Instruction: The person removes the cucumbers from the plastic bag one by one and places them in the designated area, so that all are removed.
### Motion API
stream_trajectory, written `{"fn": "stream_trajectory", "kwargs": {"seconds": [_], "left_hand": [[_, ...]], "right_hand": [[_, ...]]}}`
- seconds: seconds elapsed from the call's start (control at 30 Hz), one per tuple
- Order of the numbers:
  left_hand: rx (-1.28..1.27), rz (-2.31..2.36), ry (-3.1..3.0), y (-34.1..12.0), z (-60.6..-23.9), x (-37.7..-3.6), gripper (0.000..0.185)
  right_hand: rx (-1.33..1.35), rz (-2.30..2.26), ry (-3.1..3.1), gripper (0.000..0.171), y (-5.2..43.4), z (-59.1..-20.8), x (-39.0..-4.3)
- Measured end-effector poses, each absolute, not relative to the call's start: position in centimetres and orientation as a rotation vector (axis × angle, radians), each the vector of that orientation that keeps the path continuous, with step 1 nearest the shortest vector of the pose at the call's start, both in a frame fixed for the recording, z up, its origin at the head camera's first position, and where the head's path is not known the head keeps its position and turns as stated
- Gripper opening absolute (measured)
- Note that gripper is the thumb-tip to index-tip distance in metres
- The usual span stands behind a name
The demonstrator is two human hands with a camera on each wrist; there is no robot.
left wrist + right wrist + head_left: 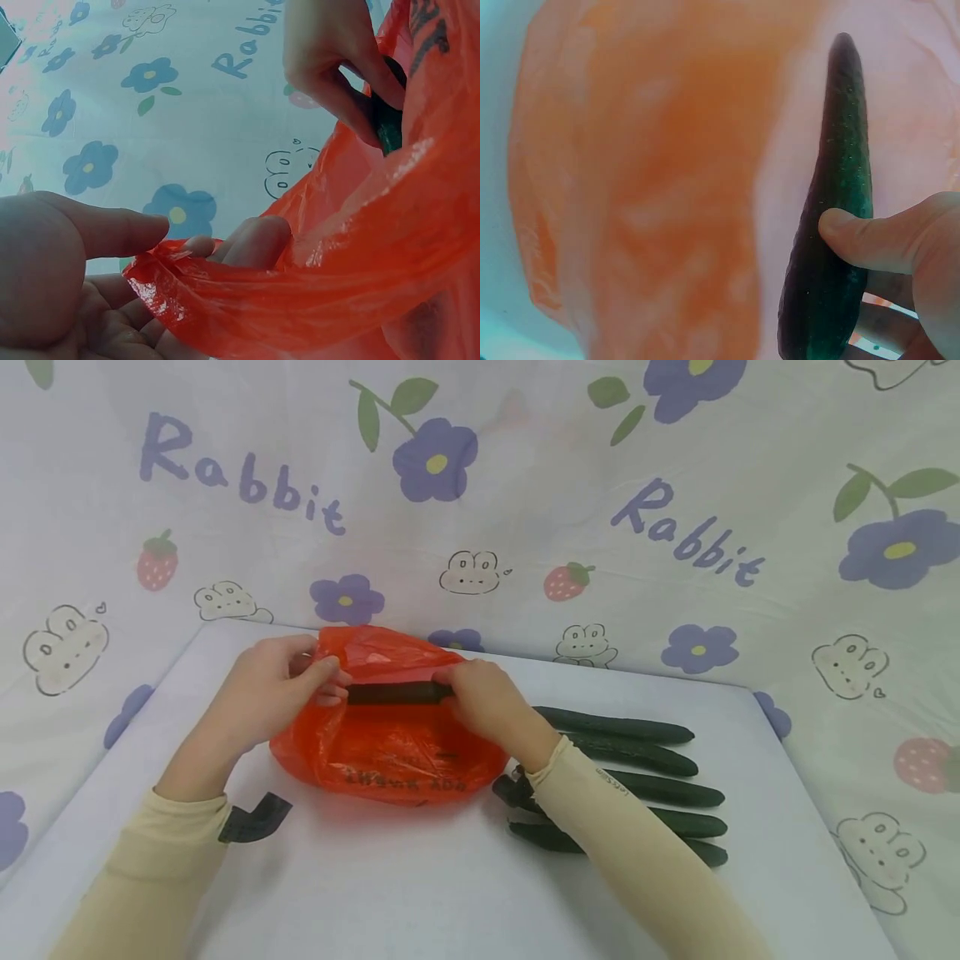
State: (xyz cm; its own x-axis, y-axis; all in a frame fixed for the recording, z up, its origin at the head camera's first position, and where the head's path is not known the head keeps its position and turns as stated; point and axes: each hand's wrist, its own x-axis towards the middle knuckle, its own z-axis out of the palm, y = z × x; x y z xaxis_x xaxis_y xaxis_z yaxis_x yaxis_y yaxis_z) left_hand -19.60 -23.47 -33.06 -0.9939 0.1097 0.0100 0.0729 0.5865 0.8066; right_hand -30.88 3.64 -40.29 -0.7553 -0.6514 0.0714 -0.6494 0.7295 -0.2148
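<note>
Perhaps five cucumbers (637, 760) on white table (420, 885).

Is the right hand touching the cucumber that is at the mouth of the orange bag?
Touching. In the right wrist view, the right hand has its thumb pressed on the cucumber and fingers curled beneath it.

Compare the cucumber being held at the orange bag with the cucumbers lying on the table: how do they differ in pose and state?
The held cucumber is gripped by the right hand at the mouth of the orange bag, which the left hand pinches; the table cucumbers lie untouched. The held one is partly hidden by hand and bag; the table ones lie side by side on the bare table. All are long and dark green.
</note>
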Motion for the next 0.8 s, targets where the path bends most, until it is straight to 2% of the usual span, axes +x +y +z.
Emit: {"fn": "stream_trajectory", "kwargs": {"seconds": [0.23, 0.57, 0.67, 0.8], "left_hand": [[0.131, 1.395, 2.775, -23.5, -32.8, -19.7, 0.028], [0.118, 1.404, 2.779, -23.6, -32.7, -19.7, 0.031], [0.114, 1.405, 2.778, -23.7, -32.8, -19.7, 0.032], [0.108, 1.399, 2.778, -23.8, -32.9, -19.8, 0.033]], "right_hand": [[-1.096, -0.361, 2.912, 0.037, 5.0, -38.6, -30.3], [-1.018, -0.391, 2.935, 0.041, 8.2, -36.2, -29.4], [-0.991, -0.426, 2.935, 0.039, 9.4, -36.0, -29.2], [-1.002, -0.446, 2.944, 0.027, 11.2, -36.0, -29.2]]}}
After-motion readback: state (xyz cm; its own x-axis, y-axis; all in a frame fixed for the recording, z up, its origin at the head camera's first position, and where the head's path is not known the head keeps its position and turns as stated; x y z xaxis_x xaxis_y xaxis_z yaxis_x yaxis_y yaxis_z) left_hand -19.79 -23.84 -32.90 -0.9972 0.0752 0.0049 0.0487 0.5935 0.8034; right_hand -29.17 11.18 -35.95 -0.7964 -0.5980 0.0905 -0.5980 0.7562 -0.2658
